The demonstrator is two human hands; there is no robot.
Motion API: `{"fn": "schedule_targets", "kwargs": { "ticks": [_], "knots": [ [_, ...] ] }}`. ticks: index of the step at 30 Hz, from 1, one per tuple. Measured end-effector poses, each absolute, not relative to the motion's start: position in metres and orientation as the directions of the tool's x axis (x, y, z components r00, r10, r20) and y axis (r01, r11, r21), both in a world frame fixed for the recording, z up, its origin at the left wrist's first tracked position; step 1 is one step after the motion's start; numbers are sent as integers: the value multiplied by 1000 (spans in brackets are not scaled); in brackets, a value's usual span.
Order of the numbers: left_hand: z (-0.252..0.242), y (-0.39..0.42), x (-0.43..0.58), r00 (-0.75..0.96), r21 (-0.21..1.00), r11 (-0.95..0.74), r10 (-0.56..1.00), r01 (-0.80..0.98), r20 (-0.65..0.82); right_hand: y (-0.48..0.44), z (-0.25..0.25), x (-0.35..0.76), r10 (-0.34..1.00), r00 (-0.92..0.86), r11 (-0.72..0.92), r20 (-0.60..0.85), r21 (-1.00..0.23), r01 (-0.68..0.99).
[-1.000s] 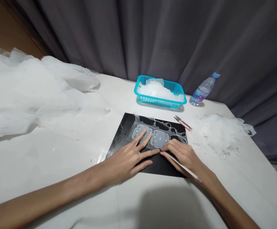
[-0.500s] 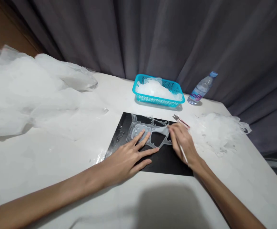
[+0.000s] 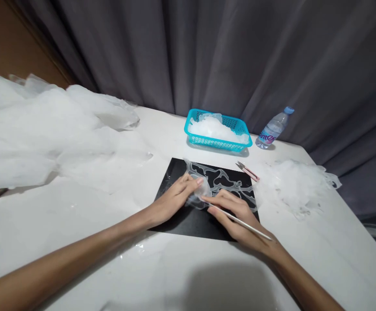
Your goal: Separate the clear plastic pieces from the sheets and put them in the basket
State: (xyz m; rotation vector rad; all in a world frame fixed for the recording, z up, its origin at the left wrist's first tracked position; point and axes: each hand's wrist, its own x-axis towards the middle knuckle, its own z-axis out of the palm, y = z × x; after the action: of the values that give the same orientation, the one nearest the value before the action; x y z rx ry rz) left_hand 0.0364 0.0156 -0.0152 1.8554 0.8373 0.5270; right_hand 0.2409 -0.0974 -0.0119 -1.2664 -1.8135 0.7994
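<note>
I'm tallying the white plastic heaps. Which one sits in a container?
The small heap in the turquoise basket; the big left heap and the right heap lie loose on the table.

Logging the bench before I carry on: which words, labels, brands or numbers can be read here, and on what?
Water bottle label: purplish lettering, too blurred to read.
Turquoise basket: pierced pattern along its wall, no text.
Black mat, snips, thin rod in the right hand: no markings visible.

White table (image 3: 77, 224) with black mat (image 3: 191, 222), basket (image 3: 218, 144), bottle (image 3: 272, 129), snips (image 3: 248, 170)
</note>
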Motion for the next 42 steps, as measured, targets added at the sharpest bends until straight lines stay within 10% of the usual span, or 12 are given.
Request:
{"fn": "schedule_targets", "kwargs": {
  "ticks": [5,14,28,42],
  "knots": [
    [-21,22,36,765,914,-310,644,262,-1,-98,-4,256,964,-195,252,182,-863,437],
    [-15,22,30,782,917,-286,622,277,-42,-79,-33,267,897,-18,299,441,-579,759],
    [-28,4,32,737,747,-576,653,332,176,-80,-22,267,989,-142,82,-26,-708,702],
    [-14,-8,41,776,816,-504,621,284,113,-80,-12,276,949,-304,241,80,-805,541]
  ]
}}
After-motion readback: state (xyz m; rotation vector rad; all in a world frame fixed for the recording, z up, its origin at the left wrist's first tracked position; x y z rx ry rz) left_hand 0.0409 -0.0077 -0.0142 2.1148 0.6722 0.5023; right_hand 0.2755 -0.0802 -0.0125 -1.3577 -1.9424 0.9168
